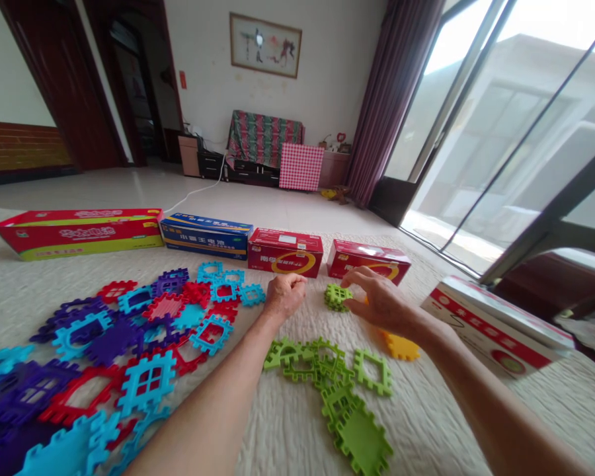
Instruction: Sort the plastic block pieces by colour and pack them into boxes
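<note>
Beyond the loose tiles, my left hand [285, 295] is closed with its fingers curled under; whatever it may hold is hidden. My right hand [381, 301] has thumb and fingers apart at the right edge of a small stack of green interlocking tiles [336, 297]. Whether the fingertips press on the stack is hard to see. Nearer to me lie several loose green tiles [361, 437], some framed and some solid, partly overlapping. Yellow tiles [401, 345] lie under and beside my right wrist, partly hidden by it.
To the left spreads a pile of blue [149, 382], purple [113, 340] and red tiles [82, 395]. Along the far edge stand a red-and-green box [84, 233], a blue box [205, 237] and two red boxes [285, 253]. A white-and-red box [496, 327] stands right.
</note>
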The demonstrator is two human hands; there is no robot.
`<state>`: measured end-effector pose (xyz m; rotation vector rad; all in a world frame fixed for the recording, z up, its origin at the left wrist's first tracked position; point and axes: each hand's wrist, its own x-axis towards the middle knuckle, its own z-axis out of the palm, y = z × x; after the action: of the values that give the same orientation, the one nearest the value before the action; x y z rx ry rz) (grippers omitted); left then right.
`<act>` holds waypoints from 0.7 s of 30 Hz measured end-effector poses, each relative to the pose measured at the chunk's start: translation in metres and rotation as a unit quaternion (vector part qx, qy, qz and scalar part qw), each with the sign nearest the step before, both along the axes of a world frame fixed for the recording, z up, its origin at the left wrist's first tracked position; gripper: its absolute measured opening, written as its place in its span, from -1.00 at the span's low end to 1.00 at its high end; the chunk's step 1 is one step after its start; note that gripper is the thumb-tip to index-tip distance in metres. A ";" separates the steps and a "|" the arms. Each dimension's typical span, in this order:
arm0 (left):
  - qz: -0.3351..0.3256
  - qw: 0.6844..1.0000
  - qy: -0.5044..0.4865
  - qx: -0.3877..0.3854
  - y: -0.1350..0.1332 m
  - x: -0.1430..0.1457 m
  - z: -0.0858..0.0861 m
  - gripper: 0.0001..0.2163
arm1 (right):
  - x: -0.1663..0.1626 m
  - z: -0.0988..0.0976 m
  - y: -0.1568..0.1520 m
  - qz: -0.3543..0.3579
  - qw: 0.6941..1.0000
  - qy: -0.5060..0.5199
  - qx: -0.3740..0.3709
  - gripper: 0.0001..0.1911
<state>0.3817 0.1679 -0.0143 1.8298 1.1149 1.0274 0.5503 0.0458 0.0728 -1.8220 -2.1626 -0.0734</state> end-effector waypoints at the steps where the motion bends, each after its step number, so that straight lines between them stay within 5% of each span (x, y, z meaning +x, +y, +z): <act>1: 0.000 1.000 -0.001 -0.001 0.001 0.000 -0.001 -0.77 | -0.004 0.007 -0.007 -0.004 1.000 -0.001 -0.024 -0.80; 5: 0.004 1.000 -0.005 -0.002 0.002 0.002 -0.004 -0.77 | -0.016 0.025 -0.042 -0.001 0.987 -0.020 -0.162 -0.74; 9: -0.001 1.000 0.000 0.001 0.002 0.002 -0.004 -0.75 | -0.026 0.022 -0.071 -0.013 0.970 -0.040 -0.238 -0.65; 21: 0.000 1.000 0.011 -0.010 0.002 0.001 -0.005 -0.74 | -0.028 0.007 -0.077 -0.006 0.975 -0.083 -0.208 -0.66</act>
<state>0.3827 0.1704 -0.0192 1.8298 1.1358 0.9948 0.5227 -0.0314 0.0802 -2.1169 -2.4246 0.2530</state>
